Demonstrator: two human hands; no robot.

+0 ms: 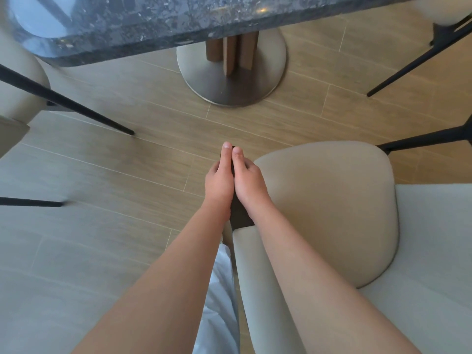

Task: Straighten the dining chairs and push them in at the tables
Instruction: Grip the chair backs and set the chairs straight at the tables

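A beige upholstered dining chair (332, 205) stands right below me, its seat to the right of my arms and its pale backrest (421, 251) at the lower right. Both hands grip the chair's dark left armrest (240, 213), side by side, thumbs lying along its top. My left hand (219, 177) holds it from the left and my right hand (246, 178) from the right. The dark stone tabletop (153, 21) lies ahead at the top, on a round metal pedestal base (229, 80).
Another beige chair (18, 85) with black legs stands at the left, a leg (76, 106) slanting over the wooden floor. More black chair legs (413, 65) reach in from the upper right. A pale garment (219, 290) hangs between my forearms.
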